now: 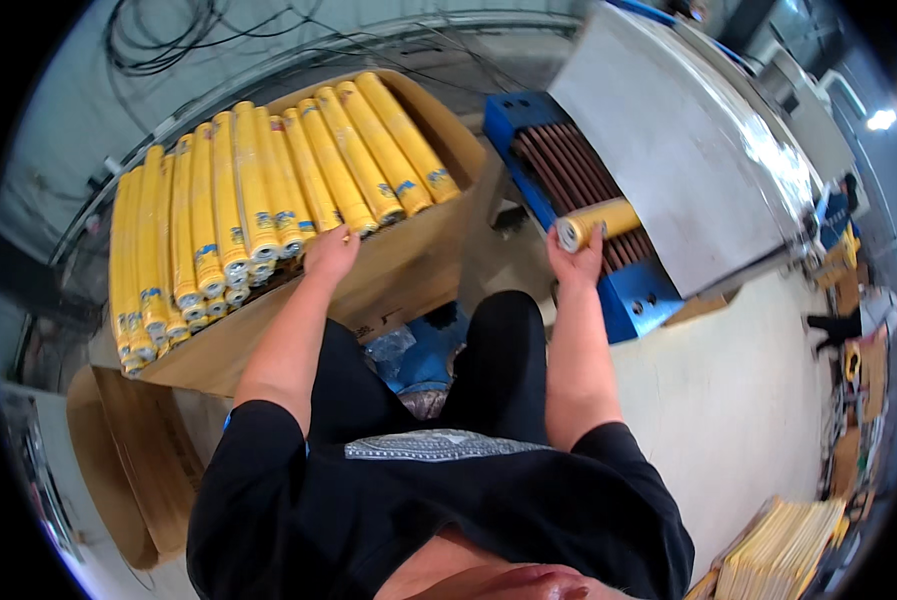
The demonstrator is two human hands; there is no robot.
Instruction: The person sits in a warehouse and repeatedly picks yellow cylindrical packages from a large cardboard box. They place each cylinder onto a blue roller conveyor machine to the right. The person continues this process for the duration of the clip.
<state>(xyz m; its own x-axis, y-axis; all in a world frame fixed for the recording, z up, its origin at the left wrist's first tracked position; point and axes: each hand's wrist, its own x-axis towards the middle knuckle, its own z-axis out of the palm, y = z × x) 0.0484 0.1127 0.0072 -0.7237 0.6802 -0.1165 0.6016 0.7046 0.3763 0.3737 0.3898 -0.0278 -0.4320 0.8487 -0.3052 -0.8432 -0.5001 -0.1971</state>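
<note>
My right hand (576, 262) grips the near end of a yellow wrapped roll (600, 222), with fingers and thumb around its rim. That roll lies on the dark rollers (568, 160) of a blue-framed machine, and its far end goes under the metal hood (683, 130). At the front rim of a large cardboard box (398, 262), my left hand (332, 254) has its fingers curled at the lower end of another yellow roll (313, 170). Many similar yellow rolls (203, 205) fill the box, stacked in layers with their round ends toward me.
Another open cardboard box (133, 460) stands on the floor at left. Clear plastic and something blue (418, 355) lie between my legs. Yellowish flat stacked pieces (780, 550) are at the lower right. A person (858, 320) is far off right. Black cables (168, 40) hang at the back wall.
</note>
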